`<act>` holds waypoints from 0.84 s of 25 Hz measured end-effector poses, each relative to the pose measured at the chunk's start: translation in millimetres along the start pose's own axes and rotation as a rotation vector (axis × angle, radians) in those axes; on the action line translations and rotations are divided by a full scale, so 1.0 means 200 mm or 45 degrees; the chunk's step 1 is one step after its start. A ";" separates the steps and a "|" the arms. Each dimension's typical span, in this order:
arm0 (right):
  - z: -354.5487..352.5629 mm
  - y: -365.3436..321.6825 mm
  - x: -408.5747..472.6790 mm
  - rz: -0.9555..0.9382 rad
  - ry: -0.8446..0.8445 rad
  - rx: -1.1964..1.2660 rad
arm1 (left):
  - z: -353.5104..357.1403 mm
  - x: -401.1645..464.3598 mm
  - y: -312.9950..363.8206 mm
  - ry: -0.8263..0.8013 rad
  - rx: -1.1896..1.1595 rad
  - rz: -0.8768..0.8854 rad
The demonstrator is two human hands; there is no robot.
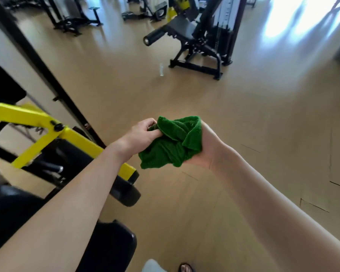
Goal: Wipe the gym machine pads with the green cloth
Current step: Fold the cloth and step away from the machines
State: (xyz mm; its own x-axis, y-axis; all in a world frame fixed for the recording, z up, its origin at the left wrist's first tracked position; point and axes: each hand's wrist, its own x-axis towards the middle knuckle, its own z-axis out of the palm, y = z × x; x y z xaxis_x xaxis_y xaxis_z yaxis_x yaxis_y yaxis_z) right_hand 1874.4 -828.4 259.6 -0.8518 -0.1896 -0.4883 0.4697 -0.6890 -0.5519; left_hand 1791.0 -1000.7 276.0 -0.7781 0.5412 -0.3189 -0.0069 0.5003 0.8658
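The green cloth is bunched up in mid-air over the floor, held between both hands. My left hand pinches its upper left edge. My right hand cups it from the right and below. A black seat pad of the yellow-framed machine lies under my left forearm at lower left. Another black pad sits at the end of the yellow bar. Neither pad touches the cloth.
A second black machine with a padded seat and a roller pad stands ahead at upper centre. A clear bottle stands on the tan floor before it. More machines line the back. My sandalled foot shows at the bottom.
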 end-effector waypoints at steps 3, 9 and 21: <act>-0.20 -0.22 0.01 -0.053 0.104 0.231 | 0.08 0.28 0.12 -0.017 0.016 -0.041; -0.44 -0.63 0.32 -0.269 0.381 -0.621 | 0.12 0.92 0.20 -0.178 -0.175 -0.140; -0.86 -1.87 1.20 -0.086 0.081 -0.428 | -0.03 2.46 0.67 -0.184 -0.103 -0.207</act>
State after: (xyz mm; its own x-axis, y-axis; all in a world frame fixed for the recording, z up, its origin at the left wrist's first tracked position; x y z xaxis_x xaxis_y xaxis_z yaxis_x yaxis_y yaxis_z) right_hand 1534.1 -496.3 232.7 -0.8724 -0.0999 -0.4784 0.4718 -0.4279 -0.7709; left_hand 1404.1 -671.2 237.1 -0.6646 0.5518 -0.5038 -0.1797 0.5364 0.8246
